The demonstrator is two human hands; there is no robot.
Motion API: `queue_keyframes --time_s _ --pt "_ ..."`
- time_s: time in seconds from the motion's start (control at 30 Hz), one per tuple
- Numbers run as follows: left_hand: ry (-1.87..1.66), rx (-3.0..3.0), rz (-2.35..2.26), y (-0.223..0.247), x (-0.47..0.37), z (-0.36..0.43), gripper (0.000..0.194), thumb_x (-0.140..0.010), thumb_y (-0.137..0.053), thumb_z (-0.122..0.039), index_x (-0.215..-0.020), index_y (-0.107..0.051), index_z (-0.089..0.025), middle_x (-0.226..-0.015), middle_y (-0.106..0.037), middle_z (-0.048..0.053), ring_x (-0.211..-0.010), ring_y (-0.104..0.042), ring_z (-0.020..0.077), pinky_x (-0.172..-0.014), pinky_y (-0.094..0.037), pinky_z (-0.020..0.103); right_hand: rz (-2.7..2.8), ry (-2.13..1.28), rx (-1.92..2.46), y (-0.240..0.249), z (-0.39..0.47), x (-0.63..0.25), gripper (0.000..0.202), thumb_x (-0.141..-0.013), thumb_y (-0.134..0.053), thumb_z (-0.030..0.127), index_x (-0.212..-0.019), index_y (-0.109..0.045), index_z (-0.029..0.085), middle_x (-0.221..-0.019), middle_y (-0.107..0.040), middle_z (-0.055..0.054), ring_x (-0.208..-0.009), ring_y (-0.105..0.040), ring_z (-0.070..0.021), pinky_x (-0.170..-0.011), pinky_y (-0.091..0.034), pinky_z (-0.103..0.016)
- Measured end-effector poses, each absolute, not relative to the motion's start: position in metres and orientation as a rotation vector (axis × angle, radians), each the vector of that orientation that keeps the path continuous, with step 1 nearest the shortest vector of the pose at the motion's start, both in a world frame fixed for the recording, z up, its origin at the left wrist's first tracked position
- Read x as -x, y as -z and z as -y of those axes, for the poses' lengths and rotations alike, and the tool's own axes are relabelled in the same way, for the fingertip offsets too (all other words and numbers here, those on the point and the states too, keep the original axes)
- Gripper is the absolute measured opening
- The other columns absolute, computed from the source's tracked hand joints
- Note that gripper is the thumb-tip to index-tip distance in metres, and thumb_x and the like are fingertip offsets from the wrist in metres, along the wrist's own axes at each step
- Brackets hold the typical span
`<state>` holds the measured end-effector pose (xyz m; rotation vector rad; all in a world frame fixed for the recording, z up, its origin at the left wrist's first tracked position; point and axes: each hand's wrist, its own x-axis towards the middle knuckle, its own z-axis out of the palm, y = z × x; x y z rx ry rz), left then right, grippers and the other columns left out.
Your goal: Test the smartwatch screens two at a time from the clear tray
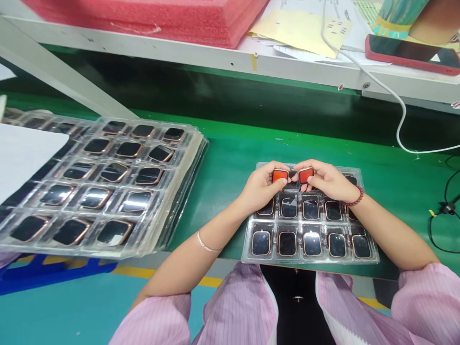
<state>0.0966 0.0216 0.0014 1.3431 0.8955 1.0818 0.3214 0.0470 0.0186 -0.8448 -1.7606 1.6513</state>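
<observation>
My left hand (266,184) is closed on a smartwatch case (280,176) whose screen glows orange-red. A second smartwatch case (306,175), also lit orange-red, is pinched in my right hand (325,179). Both cases are held side by side over the back row of a clear plastic tray (247,256). In the tray's front rows lie dark-screened watch cases with gold-coloured rims, such as the watch case (287,243) near the front edge. My hands and forearms hide part of the back rows.
To the left stands a stack of clear trays (158,239) with several dark watch cases; white paper (28,153) overlaps it. Above the green mat (223,158) runs a white shelf (215,56) bearing red foam (172,21), papers and a phone (413,52). A white cable (403,112) hangs at right.
</observation>
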Motion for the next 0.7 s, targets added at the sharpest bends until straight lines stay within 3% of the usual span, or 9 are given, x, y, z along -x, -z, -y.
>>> queue_keyframes --time_s 0.2,0.37,0.5,0.7 --pt "-1.028 -1.323 -0.906 -0.004 -0.096 -0.020 0.027 -0.085 -0.073 -0.039 -0.097 -0.065 -0.016 -0.084 -0.070 0.005 -0.075 -0.065 0.0167 -0.063 -0.052 0.027 1.692 -1.698 0.888 -0.020 -0.047 -0.321 0.025 -0.093 -0.063 0.025 -0.117 -0.065 0.018 -0.103 -0.077 -0.007 -0.072 -0.074 -0.0135 -0.067 -0.064 -0.027" --pt "-1.024 -1.274 -0.934 -0.009 -0.096 -0.018 0.033 -0.087 -0.072 -0.047 -0.094 -0.067 -0.015 -0.081 -0.070 0.005 -0.074 -0.065 0.0152 -0.062 -0.053 0.024 1.652 -1.676 0.868 -0.023 -0.047 -0.323 0.025 -0.096 -0.064 0.038 -0.107 -0.069 0.016 -0.090 -0.076 -0.006 -0.063 -0.070 -0.0125 -0.060 -0.061 -0.025" --pt "-1.033 -1.246 -0.945 -0.011 -0.096 -0.018 0.038 -0.087 -0.069 -0.053 -0.095 -0.068 -0.016 -0.084 -0.072 0.006 -0.076 -0.067 0.0163 -0.062 -0.054 0.025 1.639 -1.642 0.897 -0.024 -0.046 -0.322 0.021 -0.092 -0.069 0.036 -0.100 -0.069 0.016 -0.084 -0.076 -0.005 -0.059 -0.066 -0.0107 -0.057 -0.060 -0.023" --pt "-1.027 -1.242 -0.986 -0.009 -0.094 -0.020 0.034 -0.091 -0.065 -0.049 -0.103 -0.069 -0.017 -0.091 -0.075 0.007 -0.064 -0.064 0.0136 -0.051 -0.043 0.023 1.654 -1.597 0.886 -0.025 -0.045 -0.321 0.017 -0.090 -0.070 0.031 -0.099 -0.068 0.017 -0.082 -0.075 -0.004 -0.060 -0.064 -0.0109 -0.055 -0.059 -0.022"
